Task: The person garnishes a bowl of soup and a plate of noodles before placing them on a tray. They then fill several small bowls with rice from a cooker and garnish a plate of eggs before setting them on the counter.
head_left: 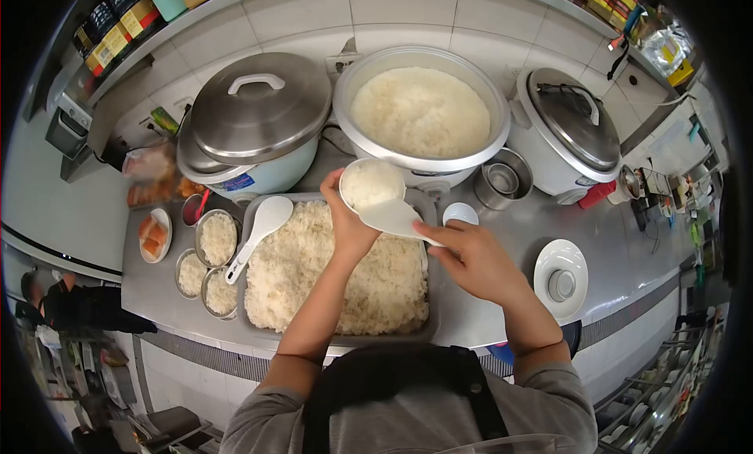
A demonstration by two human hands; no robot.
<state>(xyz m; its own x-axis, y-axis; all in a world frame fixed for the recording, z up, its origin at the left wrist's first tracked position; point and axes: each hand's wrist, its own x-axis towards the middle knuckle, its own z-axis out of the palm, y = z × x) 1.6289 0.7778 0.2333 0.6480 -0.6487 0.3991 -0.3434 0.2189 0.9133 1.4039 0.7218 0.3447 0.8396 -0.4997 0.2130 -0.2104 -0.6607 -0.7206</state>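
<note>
Running beneath both hands: a grey stainless-steel counter (471, 325), white-tiled wall (404, 3) beyond. Below the left hand (351, 223), a grey rectangular tray (436, 297) heaped with cooked white rice (376, 285). Left hand closed around a small round white bowl (404, 186) of rice, over the tray's far edge; right hand (480, 262) clamped on a flat white paddle (386, 219), blade across the bowl's near rim. Ahead of both, an open round cooker (502, 125), silvery rim, also holding rice. Right of the right hand, a white oval plate (576, 258). Hard to make out: left fingers, partly behind the bowl; paddle handle, mostly covered by right fingers; a dark-clothed person (86, 305), far left of the left hand, small; shelf goods (106, 46), cut by the dark border.
</note>
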